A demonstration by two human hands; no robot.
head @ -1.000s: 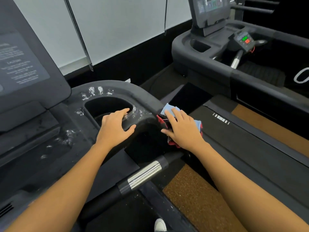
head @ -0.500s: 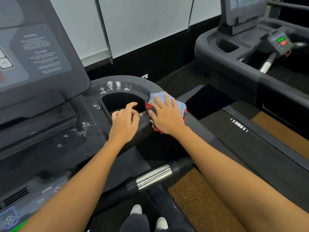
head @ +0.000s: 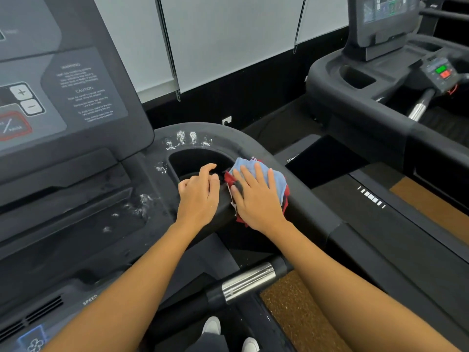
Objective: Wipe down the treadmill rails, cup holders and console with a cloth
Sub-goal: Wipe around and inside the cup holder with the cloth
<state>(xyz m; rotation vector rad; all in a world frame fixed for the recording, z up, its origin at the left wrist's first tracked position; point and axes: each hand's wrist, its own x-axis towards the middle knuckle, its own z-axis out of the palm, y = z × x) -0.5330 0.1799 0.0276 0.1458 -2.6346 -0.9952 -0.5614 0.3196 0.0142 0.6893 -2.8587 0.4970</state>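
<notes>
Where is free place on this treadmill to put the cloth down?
Free: the flat shelf between the console and the cup holder, though spotted white. Crowded: the cup holder's near rim, with the left hand and right hand pressing the cloth.

Both forearms are bare, without sleeves; white shoes (head: 212,325) and dark trousers (head: 208,342) show below.

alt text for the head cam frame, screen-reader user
A person's right hand presses a blue and red cloth onto the treadmill's black rim beside the cup holder, while the left hand rests on the holder's edge. White smears remain behind it.
</notes>
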